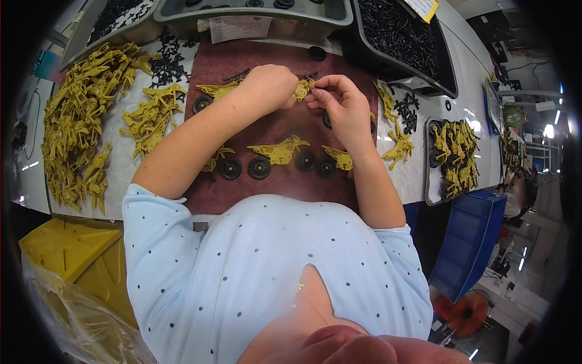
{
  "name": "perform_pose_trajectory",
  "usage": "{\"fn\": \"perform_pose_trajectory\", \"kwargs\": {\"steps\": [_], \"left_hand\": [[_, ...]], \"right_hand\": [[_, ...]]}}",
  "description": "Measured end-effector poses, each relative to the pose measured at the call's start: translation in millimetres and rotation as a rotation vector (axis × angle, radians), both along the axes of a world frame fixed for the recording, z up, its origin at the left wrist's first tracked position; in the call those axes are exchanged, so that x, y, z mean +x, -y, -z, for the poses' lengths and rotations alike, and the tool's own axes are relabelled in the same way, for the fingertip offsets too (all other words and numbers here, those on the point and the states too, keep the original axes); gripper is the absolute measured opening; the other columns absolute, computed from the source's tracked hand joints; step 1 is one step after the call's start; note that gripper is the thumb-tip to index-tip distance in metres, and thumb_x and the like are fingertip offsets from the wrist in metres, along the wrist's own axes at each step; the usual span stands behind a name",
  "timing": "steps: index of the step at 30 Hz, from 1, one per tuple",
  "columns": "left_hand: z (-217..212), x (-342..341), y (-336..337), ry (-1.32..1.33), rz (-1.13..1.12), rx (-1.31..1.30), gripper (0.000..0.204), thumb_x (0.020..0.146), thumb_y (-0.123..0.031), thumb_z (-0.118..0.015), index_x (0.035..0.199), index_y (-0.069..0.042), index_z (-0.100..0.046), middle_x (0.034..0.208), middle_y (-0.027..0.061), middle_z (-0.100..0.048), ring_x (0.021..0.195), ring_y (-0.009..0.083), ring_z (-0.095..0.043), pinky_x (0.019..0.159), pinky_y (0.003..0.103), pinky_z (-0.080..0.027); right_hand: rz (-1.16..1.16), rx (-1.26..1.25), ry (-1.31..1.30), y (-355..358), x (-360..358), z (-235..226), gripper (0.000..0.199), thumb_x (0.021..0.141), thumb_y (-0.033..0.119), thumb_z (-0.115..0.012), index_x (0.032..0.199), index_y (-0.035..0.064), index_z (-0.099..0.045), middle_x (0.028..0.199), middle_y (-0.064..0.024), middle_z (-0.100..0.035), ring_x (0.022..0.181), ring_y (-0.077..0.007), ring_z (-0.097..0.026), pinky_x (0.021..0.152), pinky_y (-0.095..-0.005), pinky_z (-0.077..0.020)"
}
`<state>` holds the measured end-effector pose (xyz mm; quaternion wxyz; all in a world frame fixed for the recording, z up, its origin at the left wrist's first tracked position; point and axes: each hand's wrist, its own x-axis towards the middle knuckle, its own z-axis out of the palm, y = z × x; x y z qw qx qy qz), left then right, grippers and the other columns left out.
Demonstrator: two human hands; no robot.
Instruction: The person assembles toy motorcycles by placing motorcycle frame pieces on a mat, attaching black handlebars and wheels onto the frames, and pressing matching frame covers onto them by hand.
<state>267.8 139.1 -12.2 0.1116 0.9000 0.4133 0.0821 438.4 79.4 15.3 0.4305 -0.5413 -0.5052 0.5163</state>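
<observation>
My left hand (274, 85) is closed, its fingertips mostly hidden, against a yellow plastic toy motorcycle body (302, 90) at the far part of the red-brown mat (233, 185). From the other side my right hand (344, 108) pinches thumb and forefinger together at that body; a small dark bit shows there, too small to name. Beside my left wrist lies another yellow body (215, 91) with a black wheel (202, 104). Nearer to me a yellow body (280, 150) rests between black wheels (259, 167), with another yellow body (337, 158) to its right.
A large heap of yellow bodies (76, 127) lies at left, with a smaller pile (153, 118) beside it. Behind the mat stand a grey bin (291, 25) and a black crate (447, 76) of small black parts. At right are a tray (429, 197) of yellow bodies and blue crates (467, 242).
</observation>
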Motion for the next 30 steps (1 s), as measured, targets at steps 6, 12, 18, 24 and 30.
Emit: {"fn": "perform_pose_trajectory", "kwargs": {"steps": [6,12,18,24,30], "left_hand": [[0,0,1,0.008,-0.001,0.01,0.018,0.067,-0.019,-0.067,0.073,-0.002,-0.07,0.076,0.017,-0.067,0.072,0.0329,-0.067,0.066,0.04,-0.055],[7,-2,-1,0.032,0.009,0.028,0.019,0.067,-0.02,-0.068,0.072,-0.002,-0.07,0.075,0.0172,-0.067,0.072,0.033,-0.067,0.065,0.04,-0.055],[4,-1,-1,0.04,0.01,0.027,0.018,0.066,-0.019,-0.068,0.07,-0.002,-0.069,0.074,0.0177,-0.066,0.071,0.0335,-0.067,0.065,0.04,-0.055],[7,-1,-2,0.04,0.013,0.061,0.017,0.064,-0.018,-0.067,0.068,-0.001,-0.069,0.072,0.018,-0.066,0.07,0.0337,-0.066,0.065,0.04,-0.055],[8,-1,-4,0.04,0.016,0.058,0.017,0.063,-0.017,-0.067,0.067,-0.001,-0.068,0.071,0.0184,-0.065,0.07,0.0339,-0.066,0.064,0.04,-0.055]], "right_hand": [[0.051,0.296,0.248,-5,4,15,0.015,0.085,0.004,-0.063,0.1,0.0015,-0.064,0.096,-0.0089,-0.063,0.088,-0.0147,-0.063,0.072,-0.0268,-0.0514],[-0.008,0.129,0.206,-3,6,13,0.016,0.084,0.006,-0.065,0.099,0.0026,-0.067,0.096,-0.0078,-0.063,0.083,-0.0144,-0.063,0.071,-0.0275,-0.0509],[-0.032,0.436,0.513,0,5,11,0.014,0.079,0.002,-0.066,0.092,0.0049,-0.069,0.083,-0.0077,-0.065,0.072,-0.0179,-0.064,0.067,-0.0288,-0.0507],[-0.019,0.442,0.658,1,2,12,0.012,0.076,0.005,-0.068,0.088,0.004,-0.07,0.08,-0.0133,-0.063,0.074,-0.0274,-0.063,0.066,-0.0353,-0.0506],[-0.11,0.513,0.739,3,-1,16,0.011,0.074,0.004,-0.065,0.085,0.0035,-0.067,0.082,-0.0141,-0.062,0.079,-0.0322,-0.061,0.07,-0.04,-0.0496]]}}
